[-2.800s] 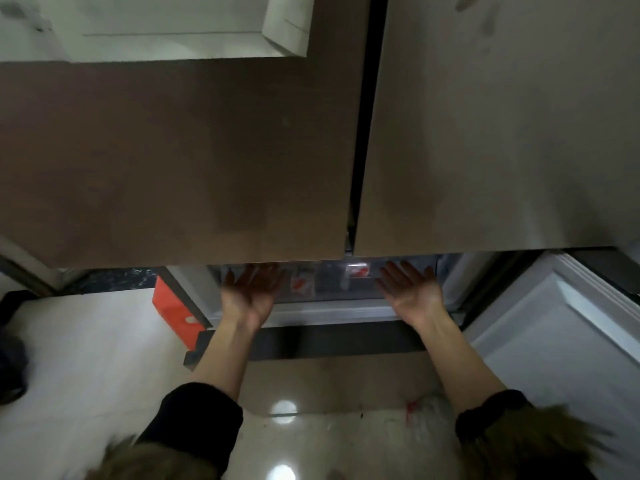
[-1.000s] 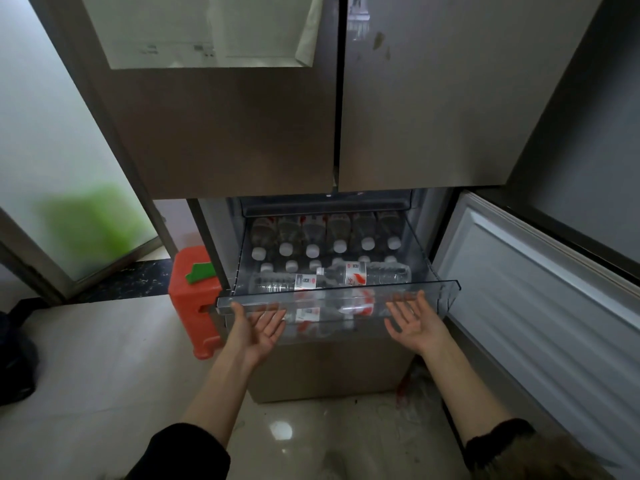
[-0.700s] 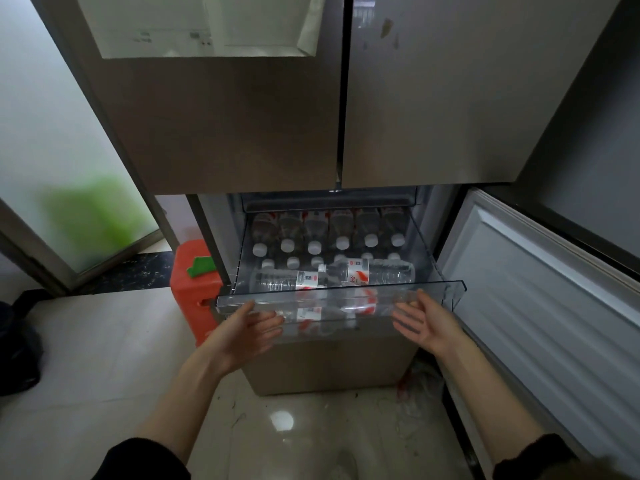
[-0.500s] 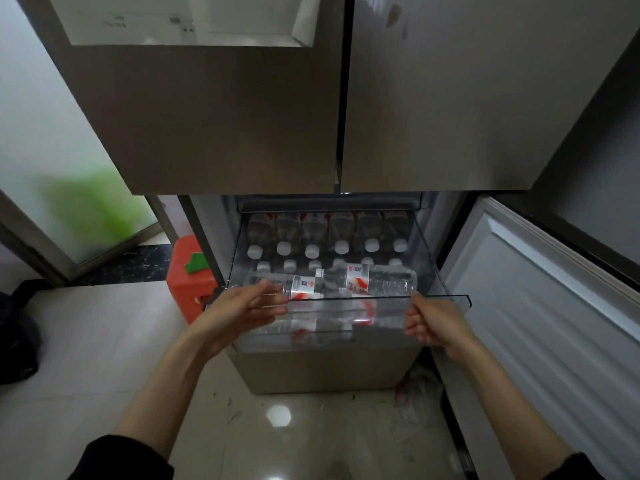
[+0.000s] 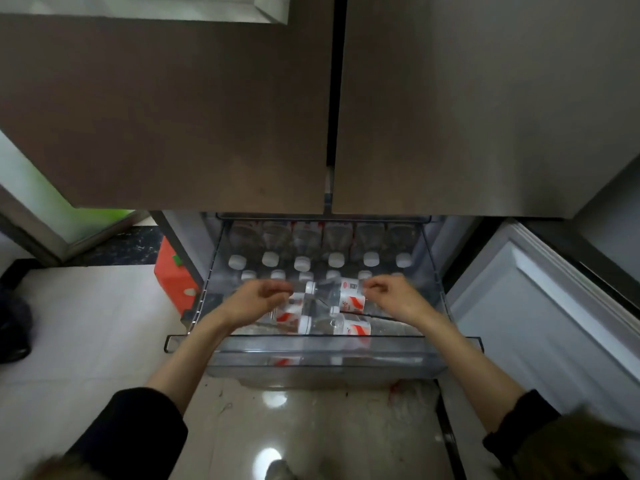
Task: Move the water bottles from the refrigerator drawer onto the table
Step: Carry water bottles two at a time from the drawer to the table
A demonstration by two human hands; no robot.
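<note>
Water bottles (image 5: 349,301) all lie in the pulled-out refrigerator drawer (image 5: 322,358): white-capped rows at its back edge, a few with red-and-white labels lying crosswise near its front edge. None looks lifted out yet, and no table is in view, so nearly all the moving remains. Left hand (image 5: 258,299) and right hand (image 5: 393,296) reach in with fingers curled over the crosswise bottles; whether either grip has closed I cannot tell.

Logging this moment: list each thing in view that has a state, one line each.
Refrigerator drawer: pulled out, full of bottles.
Upper doors: closed.
Lower right door: swung open.
Lying bottles: on their sides, atop the rest.
Upright bottles: capped, in rows.
Left hand: curled over lying bottles.
Right hand: curled over lying bottles.
</note>
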